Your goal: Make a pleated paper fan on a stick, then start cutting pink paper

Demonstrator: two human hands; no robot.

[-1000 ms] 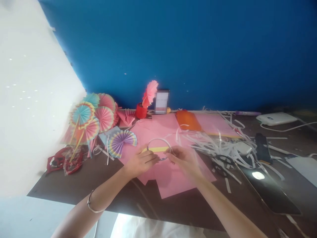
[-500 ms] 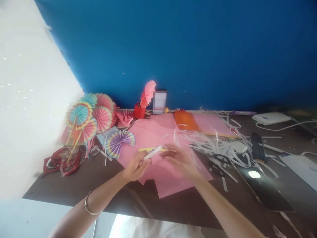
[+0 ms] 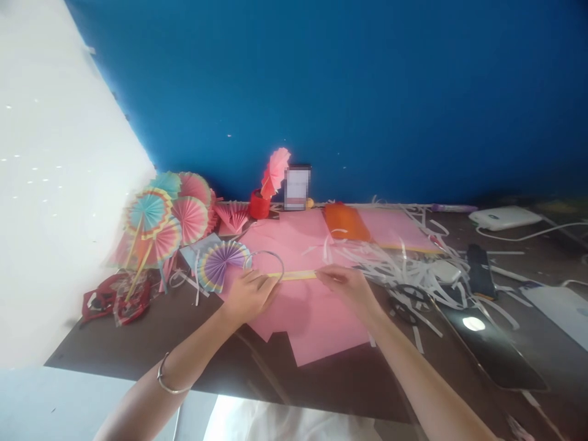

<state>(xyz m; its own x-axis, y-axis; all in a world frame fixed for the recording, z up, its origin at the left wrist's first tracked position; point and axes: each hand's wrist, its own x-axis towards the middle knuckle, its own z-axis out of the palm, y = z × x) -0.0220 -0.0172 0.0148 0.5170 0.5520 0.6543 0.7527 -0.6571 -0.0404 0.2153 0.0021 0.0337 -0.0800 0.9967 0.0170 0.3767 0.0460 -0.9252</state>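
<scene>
Head view: the left hand (image 3: 250, 297) and right hand (image 3: 346, 286) are each pinching one end of a single yellow strip (image 3: 296, 275) — it is stretching level between them over the pink paper (image 3: 316, 318), midway along the surface's (image 3: 138, 343) near edge. A white loop (image 3: 266, 257) is arching above the left hand. Bare room is lying toward the near-left corner — white shreds (image 3: 395, 260) are crowding the right side.

A single head-worn camera looks forward and down over a dark brown tabletop (image 3: 138, 343), close enough that both forearms fill the bottom, facing a deep blue wall (image 3: 367, 98) behind the table.
</scene>
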